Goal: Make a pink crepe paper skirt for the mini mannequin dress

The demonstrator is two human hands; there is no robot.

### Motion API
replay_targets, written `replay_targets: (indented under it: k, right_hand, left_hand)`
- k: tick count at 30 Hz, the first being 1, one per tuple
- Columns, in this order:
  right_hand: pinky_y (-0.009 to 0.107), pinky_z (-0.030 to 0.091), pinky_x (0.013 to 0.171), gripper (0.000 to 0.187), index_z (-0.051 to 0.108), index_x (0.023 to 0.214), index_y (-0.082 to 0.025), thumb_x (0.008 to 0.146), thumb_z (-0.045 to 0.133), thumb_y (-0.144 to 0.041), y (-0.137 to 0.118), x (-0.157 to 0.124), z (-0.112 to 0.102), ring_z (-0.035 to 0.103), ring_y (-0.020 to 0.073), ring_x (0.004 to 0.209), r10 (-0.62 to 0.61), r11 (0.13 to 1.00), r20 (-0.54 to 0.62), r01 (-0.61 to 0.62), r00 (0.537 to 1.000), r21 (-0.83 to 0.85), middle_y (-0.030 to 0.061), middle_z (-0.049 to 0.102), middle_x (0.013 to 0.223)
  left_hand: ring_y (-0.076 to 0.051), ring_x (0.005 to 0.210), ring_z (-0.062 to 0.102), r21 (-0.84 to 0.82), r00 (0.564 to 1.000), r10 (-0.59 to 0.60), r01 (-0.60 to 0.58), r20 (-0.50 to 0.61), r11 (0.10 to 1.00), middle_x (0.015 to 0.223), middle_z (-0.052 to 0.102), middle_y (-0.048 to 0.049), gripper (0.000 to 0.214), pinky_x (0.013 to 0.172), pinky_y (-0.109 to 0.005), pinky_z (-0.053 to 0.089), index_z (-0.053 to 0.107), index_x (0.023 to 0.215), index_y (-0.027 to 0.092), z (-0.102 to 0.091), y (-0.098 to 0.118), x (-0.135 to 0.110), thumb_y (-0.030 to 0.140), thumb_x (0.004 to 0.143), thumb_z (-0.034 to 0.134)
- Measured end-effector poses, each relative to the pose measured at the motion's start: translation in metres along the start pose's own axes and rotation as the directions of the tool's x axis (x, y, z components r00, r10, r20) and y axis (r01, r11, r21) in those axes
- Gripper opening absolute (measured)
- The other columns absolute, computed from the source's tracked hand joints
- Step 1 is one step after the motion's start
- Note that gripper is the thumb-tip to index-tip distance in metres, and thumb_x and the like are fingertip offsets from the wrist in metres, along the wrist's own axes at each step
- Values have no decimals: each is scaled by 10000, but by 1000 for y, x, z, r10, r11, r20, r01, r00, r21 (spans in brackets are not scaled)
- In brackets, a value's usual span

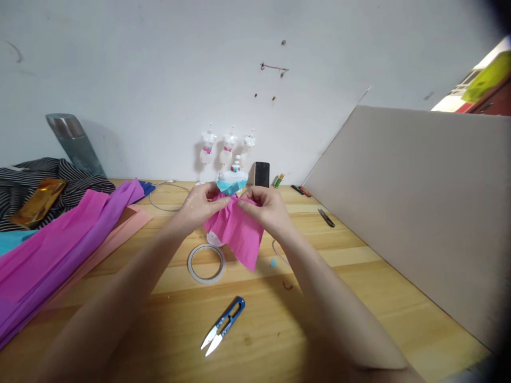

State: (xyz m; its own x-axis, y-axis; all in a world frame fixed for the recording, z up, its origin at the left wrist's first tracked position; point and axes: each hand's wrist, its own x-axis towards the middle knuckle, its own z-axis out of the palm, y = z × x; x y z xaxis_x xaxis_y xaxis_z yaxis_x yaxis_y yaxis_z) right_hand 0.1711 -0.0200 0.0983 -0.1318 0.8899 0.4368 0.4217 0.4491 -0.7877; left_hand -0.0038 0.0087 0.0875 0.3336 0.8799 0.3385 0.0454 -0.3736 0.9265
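A small white doll mannequin (235,171) with a light blue paper bodice (231,185) stands on the wooden table (359,276). A piece of pink crepe paper (238,231) hangs from its waist like a skirt. My left hand (198,206) pinches the paper's top edge on the left. On the right, my right hand (265,207) pinches the same edge against the mannequin. Both hands have their fingers closed on the paper.
A tape ring (206,263) and blue thread snips (223,324) lie in front. Pink and purple crepe sheets (59,239) spread on the left beside striped cloth (35,181) and a steel flask (74,141). Three more mannequins (225,146), a phone (262,174) and black snips (326,217) stand behind; a grey board (419,213) walls the right.
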Motion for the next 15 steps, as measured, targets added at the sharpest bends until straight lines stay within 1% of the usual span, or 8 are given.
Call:
replay_targets:
  k: [3, 7, 12, 15]
  right_hand:
    - [243, 326, 512, 170, 538, 605, -174, 689, 596, -309, -2, -2, 0, 410, 102, 536, 12, 999, -9, -12, 1000, 33, -26, 477, 558]
    - [241, 320, 501, 179, 523, 595, -179, 680, 598, -317, -5, -3, 0, 400, 99, 527, 25, 998, -16, -25, 1000, 51, -29, 470, 553]
    - [239, 306, 490, 176, 497, 584, -183, 670, 591, -304, -1, -2, -1, 395, 97, 517, 42, 998, -60, -39, 997, 49, -33, 457, 542]
    - [239, 309, 492, 175, 503, 582, -180, 673, 594, -299, 0, -1, -2, 399, 98, 520, 49, 998, -78, -46, 996, 34, -32, 462, 542]
  left_hand:
    - [-215, 849, 642, -20, 1000, -16, 16, 16, 1000, 891, 700, -82, 339, 803, -354, 498, 648, 901, 120, -1, -2, 1, 367, 676, 704]
    - [-209, 839, 637, 2, 1000, -8, 8, 13, 1000, 867, 695, -78, 323, 811, -357, 492, 646, 882, 122, -3, -4, 2, 368, 679, 699]
    - [-196, 794, 627, 29, 1000, -3, 3, 4, 1000, 829, 680, -64, 287, 766, -343, 495, 643, 869, 123, -4, -4, 1, 354, 704, 675]
    - [-198, 801, 629, 36, 1000, -2, 3, -7, 999, 838, 682, -64, 277, 760, -338, 496, 647, 874, 126, -3, -2, 1, 341, 703, 675]
